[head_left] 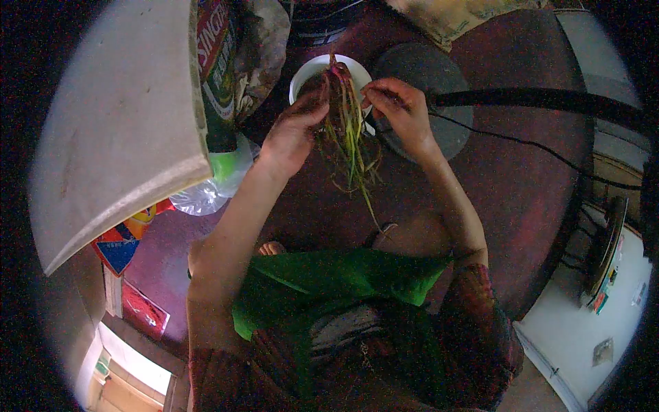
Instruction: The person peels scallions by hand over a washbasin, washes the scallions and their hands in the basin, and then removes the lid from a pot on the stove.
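A bunch of long green and yellowish stems [351,130] with a reddish-purple top hangs down over a white bowl [300,77]. My left hand [296,127] is at the left side of the bunch, its fingers closed on the stems near the top. To the right of the bunch is my right hand [401,110], with thumb and fingertips pinched together close to the bowl's rim; whatever lies between them is too small to name. The loose lower ends of the stems dangle below the bowl, above my lap.
A pale board edge [137,123] stands at the left, beside a dark green printed package [218,82] and clear plastic [199,196]. A round grey disc [439,130] lies right of the bowl. A black tube [535,99] and a thin cable cross the right side.
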